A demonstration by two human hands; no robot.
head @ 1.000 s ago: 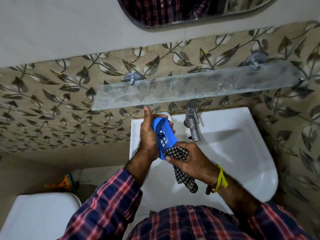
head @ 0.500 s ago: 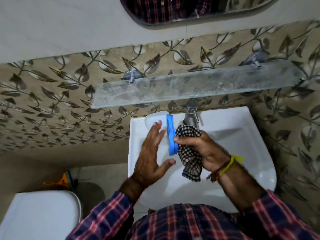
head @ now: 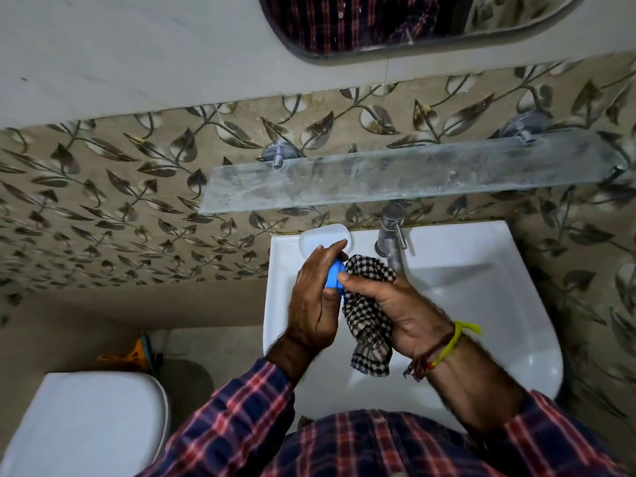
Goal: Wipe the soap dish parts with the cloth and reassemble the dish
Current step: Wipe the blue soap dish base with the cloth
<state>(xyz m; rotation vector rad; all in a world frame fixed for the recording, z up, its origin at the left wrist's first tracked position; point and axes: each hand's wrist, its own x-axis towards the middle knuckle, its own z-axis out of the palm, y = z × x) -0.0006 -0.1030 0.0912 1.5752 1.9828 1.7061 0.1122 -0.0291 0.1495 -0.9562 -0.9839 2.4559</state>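
The hands hide most of the blue soap-dish part.

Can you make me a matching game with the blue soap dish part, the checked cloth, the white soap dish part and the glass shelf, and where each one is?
Things:
1. blue plastic soap dish part
2. black-and-white checked cloth
3. white plastic soap dish part
4. long glass shelf

Places:
A. fixed on the leaf-patterned wall
B. lying on the white sink's back rim
C. in the left hand
D. in the right hand

Pairs: 1-C, 2-D, 3-B, 4-A
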